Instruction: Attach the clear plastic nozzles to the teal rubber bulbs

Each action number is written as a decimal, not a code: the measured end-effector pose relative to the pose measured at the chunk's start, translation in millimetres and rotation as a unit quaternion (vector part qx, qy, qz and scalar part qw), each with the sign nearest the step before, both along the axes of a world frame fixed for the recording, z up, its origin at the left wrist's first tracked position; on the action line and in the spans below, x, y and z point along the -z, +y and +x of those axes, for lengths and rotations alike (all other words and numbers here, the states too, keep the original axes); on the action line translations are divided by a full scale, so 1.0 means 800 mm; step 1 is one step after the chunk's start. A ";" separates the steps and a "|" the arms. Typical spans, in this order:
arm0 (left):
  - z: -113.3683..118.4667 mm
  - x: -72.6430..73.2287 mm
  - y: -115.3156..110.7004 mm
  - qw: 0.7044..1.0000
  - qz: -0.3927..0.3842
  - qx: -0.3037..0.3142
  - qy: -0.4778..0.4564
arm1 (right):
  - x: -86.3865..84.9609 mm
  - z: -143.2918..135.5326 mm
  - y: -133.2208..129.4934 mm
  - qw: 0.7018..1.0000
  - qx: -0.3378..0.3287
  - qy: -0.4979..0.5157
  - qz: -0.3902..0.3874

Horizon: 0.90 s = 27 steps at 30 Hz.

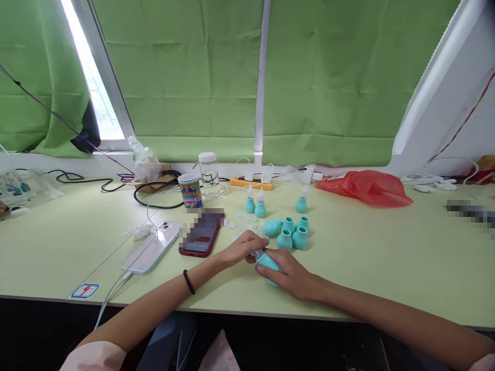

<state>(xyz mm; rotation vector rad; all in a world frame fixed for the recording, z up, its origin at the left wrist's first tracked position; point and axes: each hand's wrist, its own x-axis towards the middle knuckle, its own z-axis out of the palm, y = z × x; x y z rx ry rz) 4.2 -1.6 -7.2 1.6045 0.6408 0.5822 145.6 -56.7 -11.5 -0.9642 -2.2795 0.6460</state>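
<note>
My right hand (291, 270) is wrapped round a teal squeeze bulb (267, 262), tilted with its neck toward my left hand. At that neck, the fingers of my left hand (247, 246) are closed on a clear plastic nozzle (257, 252); they hide much of it, and I cannot tell how firmly it sits in the bulb. Just beyond my hands stand several bare teal bulbs (300, 238), with another bulb (273, 227) lying on its side. Farther back are two bulbs with clear nozzles (260, 208) and a third nozzled bulb (301, 204). Loose clear plastic pieces (247, 218) lie behind my left hand.
Left of my hands lie a red-edged phone (211, 234) and a pale phone (154, 247) with a white cable. A printed tub (190, 191), a lidded jar (209, 175) and an orange power strip (242, 183) stand behind. A red plastic bag (363, 188) lies back right.
</note>
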 end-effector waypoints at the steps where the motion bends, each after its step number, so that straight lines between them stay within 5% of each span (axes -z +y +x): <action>1: -0.001 0.000 0.002 1.000 -0.019 0.003 -0.008 | 0.000 0.001 -0.001 1.000 -0.005 -0.011 0.020; 6: -0.006 -0.003 0.019 0.991 -0.126 0.032 -0.042 | -0.001 0.003 -0.005 0.982 -0.044 -0.056 0.174; 10: -0.002 0.004 0.022 0.992 0.069 -0.103 0.001 | -0.003 0.006 -0.002 0.981 -0.017 -0.007 0.192; 12: 0.000 0.009 0.019 0.957 0.232 -0.149 0.085 | -0.007 0.011 0.001 0.981 -0.013 0.029 0.193; 16: -0.003 0.021 0.019 0.827 0.459 -0.153 0.286 | -0.028 0.024 0.005 0.975 -0.024 0.104 0.195; 22: -0.005 0.027 0.024 0.759 0.522 -0.111 0.373 | -0.077 0.052 0.067 0.960 0.157 0.121 0.197; 27: -0.006 0.023 0.017 0.736 0.542 -0.104 0.392 | -0.069 0.078 0.159 0.968 0.229 -0.038 0.093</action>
